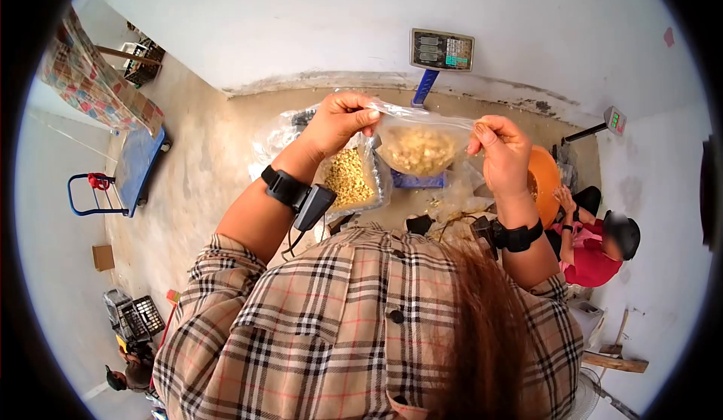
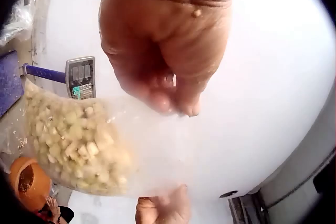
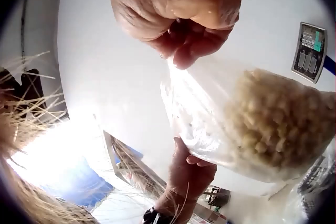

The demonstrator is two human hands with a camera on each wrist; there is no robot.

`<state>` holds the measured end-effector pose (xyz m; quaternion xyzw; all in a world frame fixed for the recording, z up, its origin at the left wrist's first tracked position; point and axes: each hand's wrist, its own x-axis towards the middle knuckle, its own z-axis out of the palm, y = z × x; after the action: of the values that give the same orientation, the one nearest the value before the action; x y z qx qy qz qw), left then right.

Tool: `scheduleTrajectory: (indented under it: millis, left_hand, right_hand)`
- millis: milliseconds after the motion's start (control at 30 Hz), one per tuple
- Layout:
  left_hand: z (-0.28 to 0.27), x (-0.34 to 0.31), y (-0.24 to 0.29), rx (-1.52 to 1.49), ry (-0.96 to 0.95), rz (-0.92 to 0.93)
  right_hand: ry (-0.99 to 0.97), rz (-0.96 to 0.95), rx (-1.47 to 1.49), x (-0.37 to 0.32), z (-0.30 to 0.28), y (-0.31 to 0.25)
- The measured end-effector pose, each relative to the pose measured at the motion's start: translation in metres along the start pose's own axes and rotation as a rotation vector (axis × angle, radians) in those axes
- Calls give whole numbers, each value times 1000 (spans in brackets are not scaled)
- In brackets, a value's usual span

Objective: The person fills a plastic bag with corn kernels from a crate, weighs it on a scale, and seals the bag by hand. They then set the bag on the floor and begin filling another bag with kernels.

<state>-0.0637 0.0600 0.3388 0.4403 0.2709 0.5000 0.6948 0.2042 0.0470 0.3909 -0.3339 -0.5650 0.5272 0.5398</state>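
Above a dusty beige floor (image 1: 199, 141), the left hand (image 1: 339, 125) and right hand (image 1: 504, 156) each pinch a top corner of one clear plastic bag of pale yellow cubes (image 1: 418, 149); beyond are one round orange basin (image 1: 547, 175), two grey digital scale displays (image 1: 442, 50) and white walls (image 1: 301, 28).

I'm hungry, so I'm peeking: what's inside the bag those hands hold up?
Pale little chunks bunched together in the clear bag. The outer ones show; the middle ones are covered.
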Motion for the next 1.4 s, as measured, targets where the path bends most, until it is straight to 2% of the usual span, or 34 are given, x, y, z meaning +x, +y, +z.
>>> scheduleTrajectory:
  millis: [167, 367, 567, 667, 867, 967, 1067, 1267, 1367, 1400]
  left_hand:
    - [10, -8, 12, 154, 60, 80]
    - [18, -17, 22, 95, 175, 40]
    - [17, -22, 26, 64, 100, 100]
    - [18, -25, 34, 67, 87, 56]
    - [18, -28, 34, 317, 168, 9]
    - [10, -26, 26, 638, 151, 284]
    - [16, -30, 29, 880, 167, 422]
    - [29, -29, 22, 529, 399, 285]
    - [24, -28, 22, 488, 377, 282]
    - [21, -29, 23, 435, 341, 204]
  right_hand:
    - [16, 20, -32, 3, 4, -4]
    - [78, 53, -24, 5, 15, -10]
    - [58, 68, 69, 5, 14, -2]
    - [47, 47, 42, 4, 19, -3]
    - [37, 1, 33, 3, 25, -7]
    - [37, -47, -176, 1, 31, -18]
    - [66, -40, -193, -1, 29, -16]
    - [49, -16, -32, -5, 24, -1]
    - [71, -19, 31, -2, 28, 0]
    - [75, -3, 45, -3, 28, -1]
